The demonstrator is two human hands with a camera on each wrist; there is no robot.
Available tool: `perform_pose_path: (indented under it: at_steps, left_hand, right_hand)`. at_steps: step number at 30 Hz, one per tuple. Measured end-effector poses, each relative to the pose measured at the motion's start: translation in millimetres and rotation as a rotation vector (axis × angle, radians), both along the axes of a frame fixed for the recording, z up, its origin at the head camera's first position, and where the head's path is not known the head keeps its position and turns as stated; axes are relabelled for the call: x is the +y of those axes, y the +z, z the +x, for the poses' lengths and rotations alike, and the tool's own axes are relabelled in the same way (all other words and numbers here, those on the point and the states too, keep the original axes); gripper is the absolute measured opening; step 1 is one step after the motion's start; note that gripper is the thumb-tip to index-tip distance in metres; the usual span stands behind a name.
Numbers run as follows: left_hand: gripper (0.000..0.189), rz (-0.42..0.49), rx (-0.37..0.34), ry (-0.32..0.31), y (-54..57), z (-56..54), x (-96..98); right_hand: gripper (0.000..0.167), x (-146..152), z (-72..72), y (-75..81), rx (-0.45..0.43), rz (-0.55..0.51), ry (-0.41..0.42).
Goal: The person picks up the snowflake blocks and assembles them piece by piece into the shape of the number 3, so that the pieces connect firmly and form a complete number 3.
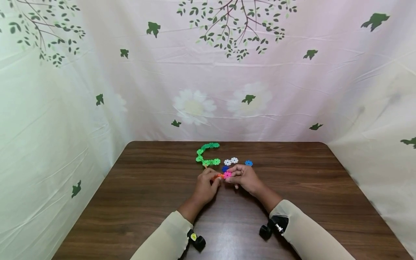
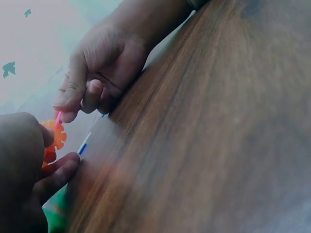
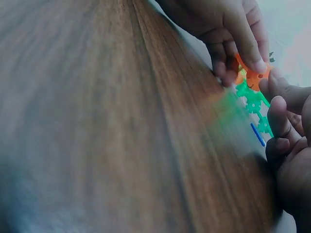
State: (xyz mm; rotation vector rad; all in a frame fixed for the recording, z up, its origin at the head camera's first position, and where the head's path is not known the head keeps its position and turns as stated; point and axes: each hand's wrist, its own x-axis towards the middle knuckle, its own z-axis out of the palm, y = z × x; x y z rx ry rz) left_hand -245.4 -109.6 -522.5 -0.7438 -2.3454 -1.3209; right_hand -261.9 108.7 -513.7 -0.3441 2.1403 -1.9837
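Note:
In the head view my left hand (image 1: 204, 187) pinches orange notched connector discs (image 2: 59, 137) between thumb and fingers. Facing it, my right hand (image 1: 247, 180) pinches a pink notched connector disc (image 1: 228, 174) at the edge of the orange ones. The left wrist view shows the pink disc edge-on, meeting the orange rim. Just beyond the left hand lies a curved chain of green connector discs (image 1: 199, 152), shaped like a C. A small orange piece (image 1: 205, 167) shows between that chain and the left fingers, partly hidden by them.
Two white discs (image 1: 227, 162) lie beyond the right hand, with a dark blue disc (image 1: 225, 168) close to its fingers. A lighter blue disc (image 1: 248, 163) lies farther right. Behind the brown wooden table (image 1: 146, 195) hangs a patterned cloth (image 1: 214, 79).

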Motion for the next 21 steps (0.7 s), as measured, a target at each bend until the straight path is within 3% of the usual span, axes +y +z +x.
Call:
perform_pose_path:
  at_steps: [5,14,21]
  left_hand:
    - [0.023,-0.004,-0.017,0.011,-1.4,-1.8,0.1]
    - [0.041,-0.093,-0.008,-0.029,-0.6,-2.0,-6.0]
    - [0.062,-0.051,-0.11,-0.036,2.9,-2.2,-9.0]
  right_hand:
    - [0.031,-0.3,1.1,0.6,0.008,-0.021,-0.025]
    - [0.035,0.1,-0.2,0.6,0.0,-0.032,-0.043]
    - [0.037,-0.4,-1.2,-0.3,0.005,-0.02,-0.051]
